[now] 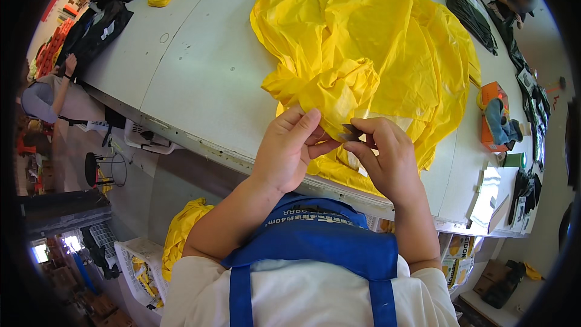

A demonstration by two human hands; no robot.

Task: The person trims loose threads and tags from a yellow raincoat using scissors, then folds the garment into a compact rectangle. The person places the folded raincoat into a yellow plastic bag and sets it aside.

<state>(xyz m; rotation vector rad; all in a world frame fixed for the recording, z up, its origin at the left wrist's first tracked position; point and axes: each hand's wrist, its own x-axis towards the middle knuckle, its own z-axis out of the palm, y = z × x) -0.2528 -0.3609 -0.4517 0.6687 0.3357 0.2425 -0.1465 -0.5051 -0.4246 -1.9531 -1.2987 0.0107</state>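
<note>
A large crumpled sheet of shiny yellow fabric [363,30] covers the middle of the table and drapes toward its front edge. My left hand [283,150] pinches a bunched edge of it between thumb and fingers. Close beside those fingertips, my right hand [390,157] grips small dark metal thread snips [350,132]. Their pointed blades lie against the fabric fold, and most of the handle is hidden in my fingers. Whether the blades touch a thread is too small to tell. A white patch [393,121] shows on the fabric behind my right hand.
The white table [206,72] has a front edge at my waist. On its right lie an orange box [493,115] with a blue-grey cloth, a green roll [514,160] and black garments. Co-workers sit at far left and far right. A white crate [136,254] stands below left.
</note>
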